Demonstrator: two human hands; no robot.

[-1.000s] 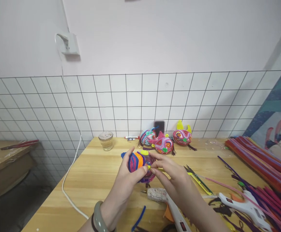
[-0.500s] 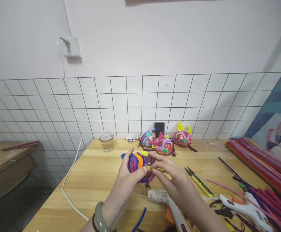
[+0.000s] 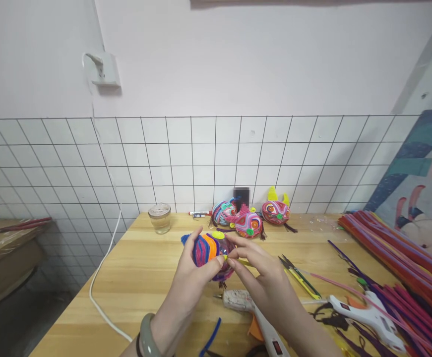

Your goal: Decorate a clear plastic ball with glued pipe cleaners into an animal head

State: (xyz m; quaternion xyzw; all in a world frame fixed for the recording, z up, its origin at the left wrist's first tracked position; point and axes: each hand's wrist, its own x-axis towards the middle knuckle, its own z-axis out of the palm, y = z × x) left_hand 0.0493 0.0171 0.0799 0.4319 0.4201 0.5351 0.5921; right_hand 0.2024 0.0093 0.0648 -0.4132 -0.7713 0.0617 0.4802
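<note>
My left hand (image 3: 189, 285) grips a colourful pipe-cleaner ball figure (image 3: 207, 249), striped blue, purple and orange, held above the wooden table (image 3: 145, 277). My right hand (image 3: 266, 277) pinches a small yellow piece against the figure's right side. A glue gun (image 3: 255, 317) lies on the table just below my right hand. A green bangle sits on my left wrist.
Three finished pipe-cleaner figures (image 3: 249, 221) stand by the tiled wall. A glass jar (image 3: 159, 217) is at the back left, yellow snips (image 3: 300, 277) and a second glue gun (image 3: 366, 313) to the right, and piles of pipe cleaners (image 3: 398, 260) along the right edge. A white cable (image 3: 102, 277) hangs down from a wall socket.
Both hands hold the figure in about the same grip; only the camera view shifted slightly.
</note>
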